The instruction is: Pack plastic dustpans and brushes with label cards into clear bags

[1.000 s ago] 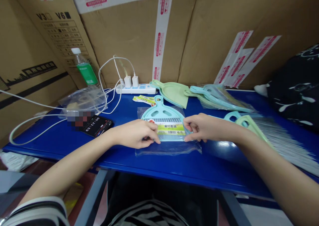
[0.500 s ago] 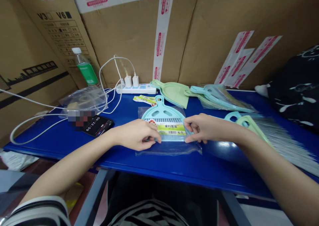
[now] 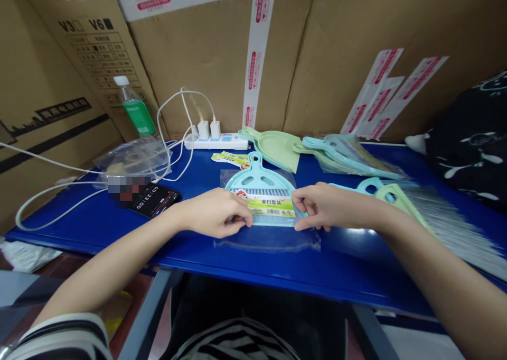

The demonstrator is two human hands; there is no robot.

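A light blue dustpan [image 3: 257, 178] lies flat in a clear plastic bag [image 3: 269, 241], its ringed handle pointing away from me. Across its front part runs a green and white label card [image 3: 273, 205]. My left hand [image 3: 222, 212] is closed on the bag at the left front of the dustpan, fingers curled beside the card. At the right front corner, my right hand [image 3: 315, 206] pinches the bag between thumb and fingers. The bag's loose end spreads on the blue table [image 3: 237, 265] towards me.
Green [image 3: 277, 147] and blue dustpans [image 3: 348, 151] lie behind. At the right is a stack of clear bags [image 3: 463, 228]. A phone [image 3: 156, 199], crumpled plastic [image 3: 134, 156], a bottle [image 3: 137, 111] and a power strip [image 3: 217, 141] with white cables occupy the left and back.
My left hand has shifted very slightly left and up. The dustpan's handle has moved a little to the right. My right hand has barely moved.
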